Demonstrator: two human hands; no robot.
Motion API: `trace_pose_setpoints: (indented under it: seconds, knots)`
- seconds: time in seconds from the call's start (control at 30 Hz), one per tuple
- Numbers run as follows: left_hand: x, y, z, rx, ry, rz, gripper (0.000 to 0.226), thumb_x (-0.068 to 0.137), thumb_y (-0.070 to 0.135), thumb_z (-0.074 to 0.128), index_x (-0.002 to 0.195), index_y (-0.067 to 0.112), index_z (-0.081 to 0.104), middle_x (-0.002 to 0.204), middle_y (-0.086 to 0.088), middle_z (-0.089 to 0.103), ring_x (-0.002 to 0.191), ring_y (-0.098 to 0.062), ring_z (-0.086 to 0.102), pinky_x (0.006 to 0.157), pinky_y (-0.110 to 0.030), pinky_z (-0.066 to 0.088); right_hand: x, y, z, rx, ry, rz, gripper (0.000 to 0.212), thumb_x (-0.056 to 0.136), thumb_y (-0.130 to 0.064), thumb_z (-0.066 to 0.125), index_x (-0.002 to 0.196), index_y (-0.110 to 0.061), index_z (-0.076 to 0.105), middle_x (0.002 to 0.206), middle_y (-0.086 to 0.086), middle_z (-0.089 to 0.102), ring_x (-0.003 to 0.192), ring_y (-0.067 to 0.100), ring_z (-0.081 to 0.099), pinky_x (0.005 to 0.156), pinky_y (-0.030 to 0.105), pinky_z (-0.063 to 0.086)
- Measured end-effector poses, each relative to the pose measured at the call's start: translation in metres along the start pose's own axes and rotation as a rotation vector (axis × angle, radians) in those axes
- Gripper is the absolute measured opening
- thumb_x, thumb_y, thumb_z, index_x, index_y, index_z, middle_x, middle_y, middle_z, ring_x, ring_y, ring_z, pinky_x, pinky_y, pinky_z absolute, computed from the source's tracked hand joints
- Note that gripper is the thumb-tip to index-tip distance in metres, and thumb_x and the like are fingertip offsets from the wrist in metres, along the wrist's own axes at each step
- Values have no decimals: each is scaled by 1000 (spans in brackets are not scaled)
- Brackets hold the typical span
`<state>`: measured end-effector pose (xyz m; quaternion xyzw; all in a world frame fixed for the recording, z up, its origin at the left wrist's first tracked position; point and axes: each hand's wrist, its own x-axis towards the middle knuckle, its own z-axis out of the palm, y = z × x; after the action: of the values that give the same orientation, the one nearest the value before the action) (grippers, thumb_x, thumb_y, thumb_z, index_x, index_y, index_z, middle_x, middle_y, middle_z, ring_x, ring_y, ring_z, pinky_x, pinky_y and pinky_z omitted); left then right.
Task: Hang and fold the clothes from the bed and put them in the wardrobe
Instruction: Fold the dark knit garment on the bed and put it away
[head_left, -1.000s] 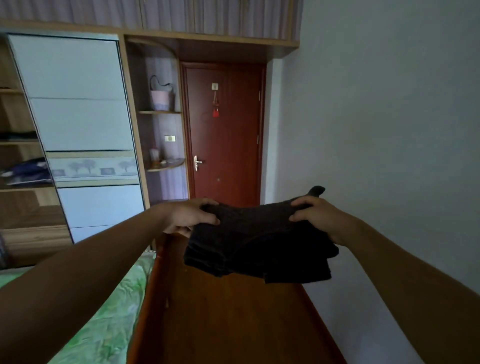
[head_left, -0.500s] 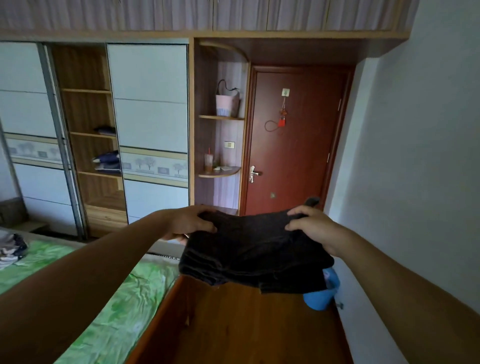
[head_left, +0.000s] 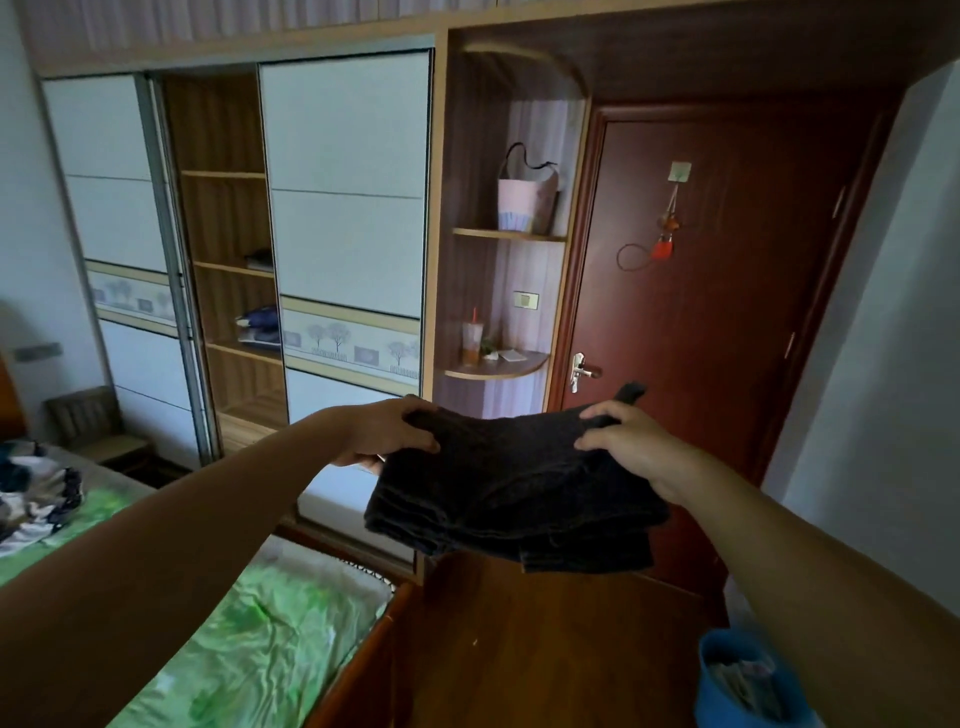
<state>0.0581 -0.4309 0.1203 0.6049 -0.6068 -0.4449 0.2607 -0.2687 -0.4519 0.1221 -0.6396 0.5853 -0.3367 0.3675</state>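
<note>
- Left hand (head_left: 387, 434) clamped the left edge of the folded dark garment (head_left: 511, 488), thumb on top, fingers under.
- Right hand (head_left: 631, 447) pinched the right edge the same way; garment held flat in the air between both hands.
- Garment sat right of the wardrobe (head_left: 228, 249), in front of the red door (head_left: 717, 291), above the wood floor, clear of the bed (head_left: 249, 649).
- Since a second earlier the view had swung left: the wardrobe's open shelf bay moved from the frame edge toward centre; grip unchanged.
- Judged: carry step, turning to shelve it; unfolded pile of clothes (head_left: 36, 493) on the bed left of the wardrobe remains.
</note>
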Motion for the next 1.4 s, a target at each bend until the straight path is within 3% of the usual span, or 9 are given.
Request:
trace_pose_setpoints:
  seconds: [0.1,0.2,0.3,0.4,0.5,0.67,0.8,1.17,1.4]
  knots:
    - [53,4,-22,-3,33,-40,48,87,18,74,128,34,56,121,-6,62,102,-26,69,75,-40,62,74,-1,6,14,-44,-18,29,79,-19,78,102,-33,67,110,0,57,90,19,59,62,28,44]
    - [103,4,-43,25,80,-76,51,88,20,74,132,33,53,124,-8,59,106,-29,65,81,-43,61,151,2,15,20,-116,-43,29,82,-20,77,106,-32,66,111,-3,54,95,20,58,67,32,46]
    - [150,0,-62,40,157,-124,52,87,24,75,133,35,52,121,-7,57,104,-29,65,77,-38,62,227,3,29,17,-204,-84,28,84,-23,75,108,-34,65,111,-5,52,97,20,56,72,34,46]
    - [197,-6,-79,-2,215,-178,56,87,22,75,137,32,50,128,-12,56,110,-36,64,86,-49,60,304,2,43,-3,-267,-144,27,85,-25,74,107,-36,64,108,-5,53,94,19,56,69,34,47]
    - [237,-10,-96,-8,322,-211,58,86,26,76,137,35,50,127,-11,56,109,-36,65,87,-50,59,379,-6,57,-7,-358,-204,27,87,-26,74,111,-34,63,109,-4,50,97,21,55,83,41,52]
    - [281,-13,-134,-88,462,-277,53,80,30,79,128,39,56,126,-11,60,107,-34,67,85,-51,60,477,-41,90,-5,-475,-299,28,85,-26,75,109,-35,65,112,1,56,98,23,58,76,35,50]
    - [307,-24,-167,-107,554,-334,46,82,30,77,122,43,58,127,-9,60,111,-32,65,89,-51,58,539,-67,130,0,-580,-368,29,83,-24,75,108,-33,65,111,2,56,96,22,58,70,32,46]
    - [392,-90,-300,-78,789,-472,48,91,26,70,133,38,51,129,-7,54,117,-32,57,101,-54,51,699,-148,292,-35,-755,-503,31,80,-28,74,108,-35,64,106,-5,55,96,19,59,74,33,49]
    - [434,-113,-395,-61,884,-505,51,90,23,70,136,30,51,128,-11,57,113,-32,61,99,-55,52,783,-210,379,-5,-824,-564,30,80,-29,73,107,-37,63,103,-6,54,93,16,57,67,30,43]
